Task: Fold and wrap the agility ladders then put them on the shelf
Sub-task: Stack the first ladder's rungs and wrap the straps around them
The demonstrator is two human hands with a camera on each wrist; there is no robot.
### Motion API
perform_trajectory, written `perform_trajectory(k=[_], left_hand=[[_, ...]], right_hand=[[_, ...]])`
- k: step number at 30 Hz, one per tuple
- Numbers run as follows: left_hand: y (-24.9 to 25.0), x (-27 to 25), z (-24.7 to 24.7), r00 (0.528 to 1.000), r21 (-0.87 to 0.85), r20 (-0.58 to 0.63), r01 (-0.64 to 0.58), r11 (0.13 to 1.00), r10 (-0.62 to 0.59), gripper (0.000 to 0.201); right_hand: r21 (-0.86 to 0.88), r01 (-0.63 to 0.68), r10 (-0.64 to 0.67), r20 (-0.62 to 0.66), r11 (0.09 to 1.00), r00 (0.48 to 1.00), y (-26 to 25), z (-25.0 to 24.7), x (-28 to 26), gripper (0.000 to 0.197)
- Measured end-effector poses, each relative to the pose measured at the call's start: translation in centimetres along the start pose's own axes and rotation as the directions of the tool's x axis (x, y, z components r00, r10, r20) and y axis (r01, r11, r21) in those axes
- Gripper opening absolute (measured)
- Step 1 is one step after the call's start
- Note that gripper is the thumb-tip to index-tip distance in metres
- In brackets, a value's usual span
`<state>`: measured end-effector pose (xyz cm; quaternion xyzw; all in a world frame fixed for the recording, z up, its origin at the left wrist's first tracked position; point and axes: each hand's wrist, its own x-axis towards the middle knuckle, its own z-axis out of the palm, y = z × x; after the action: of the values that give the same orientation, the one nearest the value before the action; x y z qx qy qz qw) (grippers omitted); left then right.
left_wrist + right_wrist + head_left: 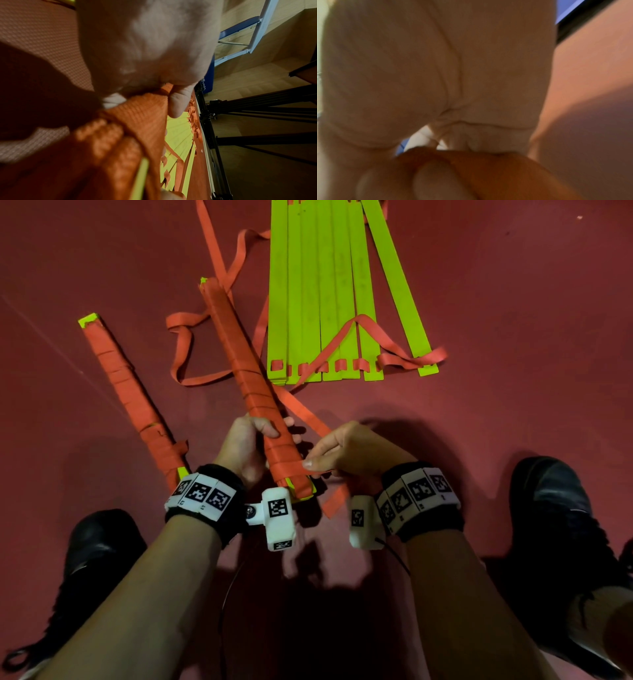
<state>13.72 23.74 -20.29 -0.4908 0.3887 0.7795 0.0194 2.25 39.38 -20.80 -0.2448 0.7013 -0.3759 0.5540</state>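
Strap [513, 175] blurred beneath right hand [436, 74]

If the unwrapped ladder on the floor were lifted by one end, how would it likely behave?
The unwrapped ladder would probably fan apart: its green rungs lie side by side, joined only by limp orange strap. The flat rungs look stiff and light. Loose strap loops would likely dangle and tangle.

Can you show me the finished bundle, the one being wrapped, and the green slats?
finished bundle [132, 392]: head view, middle of its orange wrap.
held bundle [245, 361]: head view, wrapped middle.
green slats [329, 285]: head view, middle slat.
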Motion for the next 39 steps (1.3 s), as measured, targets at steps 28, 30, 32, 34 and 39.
perform_trajectory(k=[28, 30, 32, 34, 39], left_hand=[[0.8, 0.8, -0.6, 0.923, 0.64, -0.301, 0.011, 0.768, 0.238, 0.047], [0.6, 0.5, -0.8, 0.958, 0.57, -0.235, -0.001, 0.822, 0.164, 0.036], [0.6, 0.2, -1.0, 0.977, 0.525, -0.168, -0.022, 0.851, 0.128, 0.03], [0.4, 0.0, -0.9, 0.986, 0.458, -0.106, -0.065, 0.887, 0.127, 0.021], [0.8, -0.6, -0.3, 0.997, 0.339, 0.013, -0.073, 0.938, 0.073, 0.026]], right_hand=[[-0.091, -0.07, 0.087, 0.191, 0.993, 0.978, 0.5, 1.6, 1.1, 0.021], [-0.112, -0.092, 0.114, 0.215, 0.99, 0.97, 0.1, 0.9, 0.9, 0.016], [-0.132, -0.064, 0.089, 0.197, 0.989, 0.976, -0.3, 0.2, 0.5, 0.006], [-0.125, -0.048, 0.069, 0.171, 0.991, 0.983, -0.6, -0.4, 0.2, 0.005], [-0.106, -0.012, 0.033, 0.192, 0.994, 0.981, -1.6, 0.1, 0.3, 0.01]])
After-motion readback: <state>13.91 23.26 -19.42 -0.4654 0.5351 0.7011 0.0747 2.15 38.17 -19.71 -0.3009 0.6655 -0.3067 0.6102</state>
